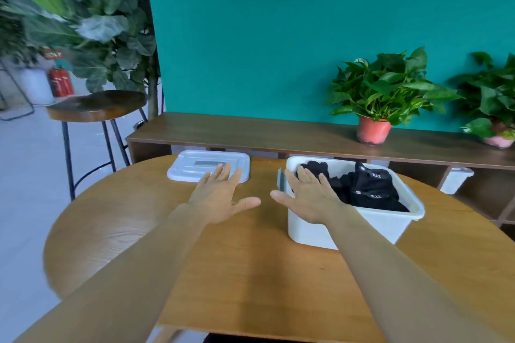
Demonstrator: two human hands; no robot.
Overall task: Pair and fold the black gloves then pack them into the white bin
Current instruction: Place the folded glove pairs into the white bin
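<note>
Reaching forward, both hands spread flat: left hand point(221, 198) near the lid point(195, 166), right hand point(308, 196) over the white bin point(362, 224) holding black gloves point(367, 189).

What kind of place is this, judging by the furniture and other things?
Probably an office lounge or a café-like room: a round wooden table, a bar stool, potted plants on a long shelf against a teal wall, and a fire extinguisher behind.

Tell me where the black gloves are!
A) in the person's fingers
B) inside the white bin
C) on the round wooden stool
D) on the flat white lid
B: the black fabric gloves lie piled inside the white rectangular plastic bin.
</note>
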